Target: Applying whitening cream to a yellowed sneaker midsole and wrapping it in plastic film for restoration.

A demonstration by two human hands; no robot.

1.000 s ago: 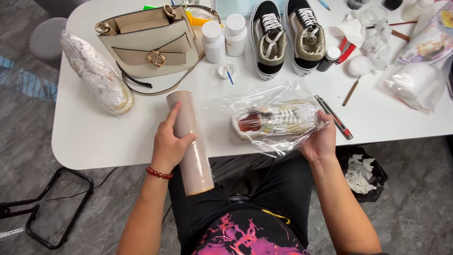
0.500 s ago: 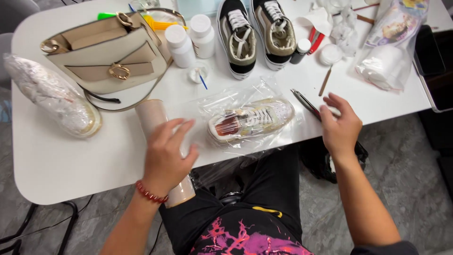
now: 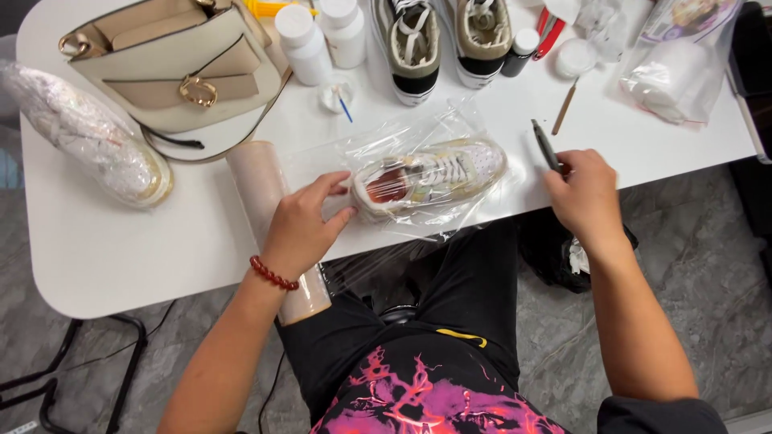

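Observation:
A white sneaker [image 3: 438,175] lies on its side under clear plastic film near the front edge of the white table [image 3: 121,249]. My left hand [image 3: 304,227] rests on a roll of plastic film [image 3: 259,181], its fingertips touching the heel end of the wrapped sneaker. To the right, my right hand [image 3: 585,197] is closed around a dark pen-like tool [image 3: 544,145] that points away from me. A red bead bracelet sits on my left wrist.
A cream handbag [image 3: 173,68] and a film-wrapped shoe [image 3: 88,137] lie at the left. Two white bottles [image 3: 322,32], a pair of dark-and-white sneakers [image 3: 446,36], a small dark bottle [image 3: 519,52], red pliers and a plastic bag [image 3: 675,72] line the back.
My left hand shifted from gripping the roll to touching the sneaker's heel. My right hand left the sneaker, reached right and took hold of the dark tool.

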